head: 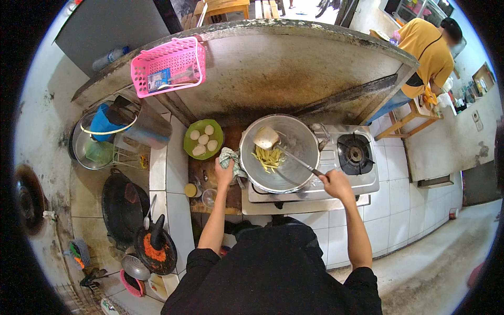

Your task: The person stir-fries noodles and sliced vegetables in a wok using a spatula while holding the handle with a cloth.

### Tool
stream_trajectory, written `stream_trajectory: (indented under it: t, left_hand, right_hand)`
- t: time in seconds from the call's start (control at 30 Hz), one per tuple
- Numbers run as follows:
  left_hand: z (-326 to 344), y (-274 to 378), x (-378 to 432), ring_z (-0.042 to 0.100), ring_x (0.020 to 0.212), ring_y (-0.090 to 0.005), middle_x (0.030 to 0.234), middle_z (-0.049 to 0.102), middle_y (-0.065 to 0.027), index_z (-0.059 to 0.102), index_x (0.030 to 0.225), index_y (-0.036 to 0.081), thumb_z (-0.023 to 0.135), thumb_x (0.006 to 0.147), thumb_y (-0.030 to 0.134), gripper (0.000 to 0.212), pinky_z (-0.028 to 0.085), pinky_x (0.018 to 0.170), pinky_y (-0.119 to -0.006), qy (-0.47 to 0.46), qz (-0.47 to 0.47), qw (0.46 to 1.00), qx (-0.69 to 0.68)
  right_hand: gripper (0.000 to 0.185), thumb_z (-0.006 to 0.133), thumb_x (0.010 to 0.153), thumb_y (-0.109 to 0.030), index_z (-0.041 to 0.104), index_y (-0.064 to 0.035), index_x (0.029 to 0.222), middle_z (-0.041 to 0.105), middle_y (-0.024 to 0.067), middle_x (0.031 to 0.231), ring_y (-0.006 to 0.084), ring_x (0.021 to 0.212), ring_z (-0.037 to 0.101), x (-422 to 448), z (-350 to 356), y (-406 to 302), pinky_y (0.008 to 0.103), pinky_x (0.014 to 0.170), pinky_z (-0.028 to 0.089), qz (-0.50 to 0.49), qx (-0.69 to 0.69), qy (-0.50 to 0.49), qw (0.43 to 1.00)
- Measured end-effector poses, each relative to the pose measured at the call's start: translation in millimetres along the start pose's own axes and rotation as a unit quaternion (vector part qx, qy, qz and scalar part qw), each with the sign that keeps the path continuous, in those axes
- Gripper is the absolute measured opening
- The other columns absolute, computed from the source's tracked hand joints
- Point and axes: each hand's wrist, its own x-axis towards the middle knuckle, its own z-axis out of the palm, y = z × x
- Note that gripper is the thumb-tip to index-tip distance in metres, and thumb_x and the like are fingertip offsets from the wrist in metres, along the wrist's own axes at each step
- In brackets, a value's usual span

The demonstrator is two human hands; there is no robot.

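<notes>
A large aluminium pot stands on the left side of a gas stove. Pale yellow strips of food lie in its bottom; I cannot tell what they are. My right hand grips the dark handle of a metal spatula, whose broad blade is inside the pot, above the strips. At the pot's left side, my left hand clutches a green-and-white checked cloth against the handle area. The cloth hides that handle. The pot's other loop handle is uncovered.
A second burner is right of the pot. Left are a green bowl of several whitish rounded pieces, a yellow-lidded jar, and a stone mortar with red paste. A pink basket sits on the wall ledge. Another person bends at back right.
</notes>
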Motion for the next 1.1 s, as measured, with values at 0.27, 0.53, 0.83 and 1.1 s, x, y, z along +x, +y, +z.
stream_trajectory:
  t: [0.27, 0.53, 0.83, 1.1]
  left_hand:
    - [5.7, -13.4, 0.7, 0.036, 0.129, -0.0342, 0.139, 0.036, -0.0251, 0.027, 0.138, -0.006, 0.064, 0.082, 0.031, 0.076, 0.031, 0.104, -0.039, 0.048, 0.017, 0.999, 0.007]
    - [11.1, -29.6, 14.8, 0.058, 0.098, -0.0344, 0.105, 0.061, -0.021, 0.05, 0.114, -0.001, 0.067, 0.077, 0.021, 0.046, 0.043, 0.085, -0.041, 0.108, 0.156, 0.981, -0.044]
    - [12.7, -29.5, 12.1, 0.055, 0.103, -0.0358, 0.109, 0.058, -0.0211, 0.049, 0.115, 0.0, 0.067, 0.077, 0.025, 0.049, 0.041, 0.088, -0.042, 0.119, 0.14, 0.982, -0.038]
    - [13.2, -36.8, 11.5, 0.054, 0.105, -0.0361, 0.111, 0.057, -0.0208, 0.049, 0.115, 0.001, 0.068, 0.076, 0.028, 0.051, 0.04, 0.09, -0.042, 0.177, 0.111, 0.978, 0.017]
  right_hand:
    - [0.046, 0.05, 0.091, -0.037, 0.063, 0.0045, 0.076, 0.062, 0.0282, 0.079, 0.0436, 0.078, 0.062, -2.7, 8.2, -24.6, 0.0509, 0.071, 0.048, -0.024, -0.087, -0.062, 0.994]
    - [0.049, 0.046, 0.093, -0.04, 0.061, -0.001, 0.068, 0.06, 0.0214, 0.064, 0.0403, 0.064, 0.061, -16.3, 7.5, 0.9, 0.0495, 0.059, 0.048, -0.097, -0.149, -0.013, 0.984]
    - [0.047, 0.047, 0.092, -0.039, 0.064, 0.0001, 0.072, 0.062, 0.0216, 0.069, 0.0409, 0.067, 0.061, -25.1, -19.5, -22.1, 0.0484, 0.061, 0.048, -0.102, -0.148, -0.016, 0.984]
    - [0.043, 0.05, 0.091, -0.038, 0.066, -0.0017, 0.075, 0.065, 0.0186, 0.074, 0.0356, 0.07, 0.064, -28.2, -18.1, -21.7, 0.0462, 0.062, 0.05, -0.082, -0.208, -0.033, 0.974]
